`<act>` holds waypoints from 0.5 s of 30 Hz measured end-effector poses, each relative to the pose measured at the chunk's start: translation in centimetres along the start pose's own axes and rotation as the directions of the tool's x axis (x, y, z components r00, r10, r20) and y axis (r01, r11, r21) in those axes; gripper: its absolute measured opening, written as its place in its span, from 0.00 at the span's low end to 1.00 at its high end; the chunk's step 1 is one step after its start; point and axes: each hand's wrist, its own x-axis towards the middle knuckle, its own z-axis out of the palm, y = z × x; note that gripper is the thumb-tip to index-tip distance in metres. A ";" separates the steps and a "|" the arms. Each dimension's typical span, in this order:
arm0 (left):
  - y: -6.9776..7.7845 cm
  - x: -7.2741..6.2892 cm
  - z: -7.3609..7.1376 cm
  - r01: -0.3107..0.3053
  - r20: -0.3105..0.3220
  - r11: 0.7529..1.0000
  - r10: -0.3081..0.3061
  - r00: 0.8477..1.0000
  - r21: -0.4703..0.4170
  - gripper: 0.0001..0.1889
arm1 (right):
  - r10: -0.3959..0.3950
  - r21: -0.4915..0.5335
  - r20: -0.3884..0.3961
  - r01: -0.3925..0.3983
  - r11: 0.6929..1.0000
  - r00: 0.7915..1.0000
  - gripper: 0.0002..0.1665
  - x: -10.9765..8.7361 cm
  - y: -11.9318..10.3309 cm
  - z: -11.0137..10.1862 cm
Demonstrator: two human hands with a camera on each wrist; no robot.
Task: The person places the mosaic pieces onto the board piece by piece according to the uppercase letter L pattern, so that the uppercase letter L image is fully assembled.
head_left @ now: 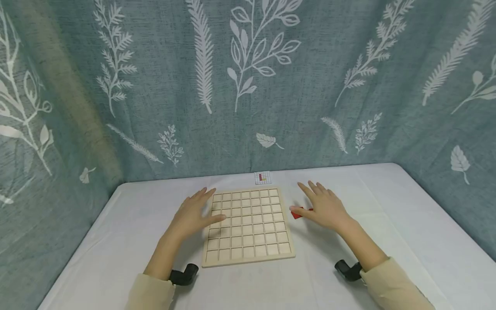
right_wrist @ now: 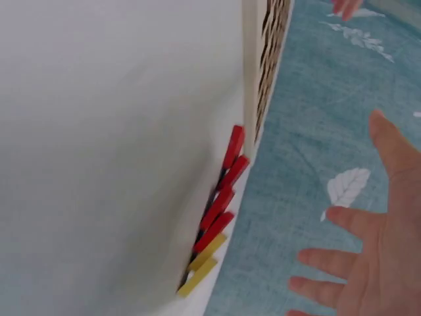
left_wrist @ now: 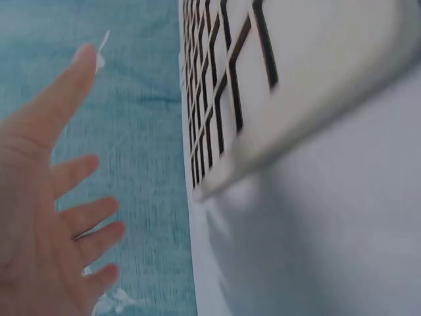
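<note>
While right hand (head_left: 326,209) part-hides blocks (right_wrist: 218,208), left hand (head_left: 192,216) overlaps board (head_left: 248,224), both splayed, card (head_left: 262,178) behind

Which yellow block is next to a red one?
The upper yellow block in the right wrist view, between a red block and the other yellow block, which ends the row.

From above, your head view is looking forward and down at the grid board (head_left: 246,230); your wrist views, rolled sideways, are facing the curtain (head_left: 217,146) beyond it from lower, closer, left and right, both sharing its rim.
</note>
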 end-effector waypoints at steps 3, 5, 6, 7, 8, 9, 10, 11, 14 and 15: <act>-1.0 -0.5 -0.2 -0.018 0.073 0.999 0.021 0.997 -0.042 0.45 | 0.000 0.037 0.025 -0.001 0.999 1.000 0.48 -0.4 0.7 0.0; -1.5 -0.7 -0.3 -0.022 0.126 0.998 0.030 0.992 -0.062 0.45 | 0.007 0.077 0.058 -0.011 0.997 0.998 0.48 -0.7 1.2 -0.1; -1.7 -0.9 -0.4 -0.028 0.146 0.997 0.038 0.989 -0.070 0.45 | 0.014 0.096 0.079 -0.022 0.995 0.997 0.48 -1.0 1.5 -0.1; -1.9 -1.0 -0.4 -0.030 0.162 0.996 0.044 0.986 -0.085 0.44 | 0.018 0.123 0.101 -0.030 0.992 0.995 0.48 -1.2 1.8 -0.1; -2.1 -1.1 -0.5 -0.029 0.174 0.995 0.046 0.984 -0.098 0.44 | 0.018 0.157 0.119 -0.037 0.987 0.993 0.48 -1.4 2.1 -0.1; -2.3 -1.3 -0.6 -0.023 0.184 0.994 0.043 0.982 -0.111 0.44 | 0.012 0.184 0.133 -0.037 0.982 0.991 0.47 -1.5 2.4 -0.1; -2.4 -1.4 -0.6 -0.017 0.188 0.992 0.040 0.981 -0.124 0.44 | 0.003 0.209 0.142 -0.033 0.977 0.990 0.47 -1.7 2.7 -0.1; -2.5 -1.5 -0.7 -0.015 0.190 0.991 0.040 0.981 -0.134 0.43 | -0.007 0.233 0.148 -0.028 0.972 0.989 0.46 -1.8 3.0 -0.2; -2.8 -1.7 -0.7 -0.012 0.187 0.989 0.040 0.982 -0.149 0.41 | -0.034 0.290 0.152 -0.011 0.957 0.988 0.43 -2.2 3.9 -0.3; -2.9 -1.7 -0.7 -0.011 0.187 0.989 0.039 0.981 -0.150 0.41 | -0.035 0.298 0.155 -0.013 0.955 0.987 0.42 -2.2 4.2 -0.4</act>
